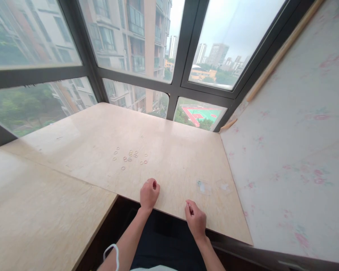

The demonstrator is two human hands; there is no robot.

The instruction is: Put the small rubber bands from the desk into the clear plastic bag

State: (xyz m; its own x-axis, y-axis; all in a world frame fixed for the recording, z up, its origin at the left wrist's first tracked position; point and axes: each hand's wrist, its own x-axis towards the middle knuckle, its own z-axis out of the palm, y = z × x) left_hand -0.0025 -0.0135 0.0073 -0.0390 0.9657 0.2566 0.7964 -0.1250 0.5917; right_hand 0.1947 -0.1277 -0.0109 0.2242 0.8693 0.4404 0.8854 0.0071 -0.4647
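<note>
My left hand (pixel 149 194) rests near the front edge of the pale tabletop, its fingers curled closed. A thin light band shows on one of its fingers. To its right, my right hand (pixel 196 219) is over the same edge, thumb and fingers pinched together. What either hand holds, if anything, is hidden or too small to make out. Beyond my left hand lie several small thin rings (pixel 130 159), scattered loosely and partly overlapping. A reddish ring (pixel 145 162) is among those nearest to that hand. The two hands are apart.
Two clear plastic bags (pixel 203 187) (pixel 223 186) lie right of my hands. A floral-papered wall (pixel 288 165) bounds the right side, and dark window frames (pixel 135 77) stand behind the tabletop (pixel 169 139). Another board (pixel 45 203) adjoins at left.
</note>
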